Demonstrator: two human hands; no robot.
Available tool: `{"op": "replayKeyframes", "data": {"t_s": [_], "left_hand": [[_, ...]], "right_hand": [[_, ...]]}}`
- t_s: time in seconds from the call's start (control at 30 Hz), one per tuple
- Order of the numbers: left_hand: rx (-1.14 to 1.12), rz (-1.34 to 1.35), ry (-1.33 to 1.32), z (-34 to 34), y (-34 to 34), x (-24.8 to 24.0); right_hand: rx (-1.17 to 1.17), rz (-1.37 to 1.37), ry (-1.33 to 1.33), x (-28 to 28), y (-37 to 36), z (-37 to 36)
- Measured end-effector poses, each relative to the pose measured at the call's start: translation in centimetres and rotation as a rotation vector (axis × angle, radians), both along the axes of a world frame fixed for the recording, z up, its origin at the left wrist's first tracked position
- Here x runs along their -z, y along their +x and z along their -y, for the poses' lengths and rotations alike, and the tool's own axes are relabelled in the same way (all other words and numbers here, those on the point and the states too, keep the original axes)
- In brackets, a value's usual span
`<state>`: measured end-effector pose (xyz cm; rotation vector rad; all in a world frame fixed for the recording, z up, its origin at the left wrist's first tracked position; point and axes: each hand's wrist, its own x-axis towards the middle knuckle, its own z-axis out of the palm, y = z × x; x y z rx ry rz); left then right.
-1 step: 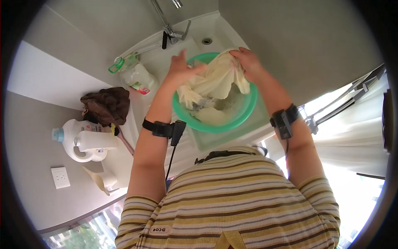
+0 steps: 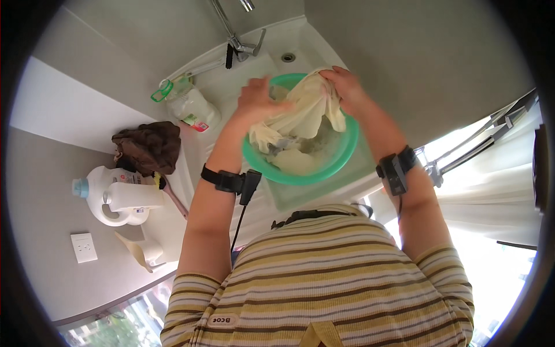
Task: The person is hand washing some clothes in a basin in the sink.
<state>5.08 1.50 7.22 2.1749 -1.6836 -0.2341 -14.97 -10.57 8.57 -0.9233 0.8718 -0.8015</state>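
Note:
A cream-coloured cloth garment [image 2: 306, 110] lies bunched in a round green basin [image 2: 329, 173], partly lifted above cloudy water. My right hand [image 2: 347, 89] pinches its upper edge at the basin's far right side, so that folds hang from the fingers. Over the basin's left rim, my left hand [image 2: 261, 103] is open, thumb apart from the fingers, beside the cloth. Motion smears its fingers a little. The lower part of the garment is wet and sits in the water.
The basin stands in a white sink [image 2: 289, 29] with a chrome tap [image 2: 245, 49] behind it. To the left are a clear bag with a green handle [image 2: 191, 104], a brown cloth [image 2: 151, 147], a brush [image 2: 170, 191] and white detergent jugs [image 2: 118, 196].
My left hand has shifted slightly, its fingers now nearer the basin and differently spread. The basin sits a touch further right. My right hand stays on the garment.

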Motion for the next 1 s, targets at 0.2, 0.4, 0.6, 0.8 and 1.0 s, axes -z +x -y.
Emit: {"op": "replayKeyframes", "data": {"t_s": [0.2,0.4,0.6,0.8,1.0], "left_hand": [[0.194,0.182,-0.088,0.2,-4.6,7.6],[-0.016,-0.811,-0.375,0.7,0.1,4.4],[-0.069,-1.229,-0.816,1.3,-0.7,2.5],[-0.259,-0.752,-0.781,0.4,-1.9,7.1],[0.229,-0.289,-0.412,-1.2,-10.5,3.5]], "right_hand": [[-0.247,0.160,-0.013,-1.5,-0.8,1.2],[-0.281,-0.257,-0.504,1.5,-2.7,1.0],[-0.503,-0.659,-0.544,4.4,0.3,0.0],[-0.172,0.605,0.352,7.0,1.1,-1.1],[-0.051,0.515,0.356,8.0,2.2,-1.5]]}}
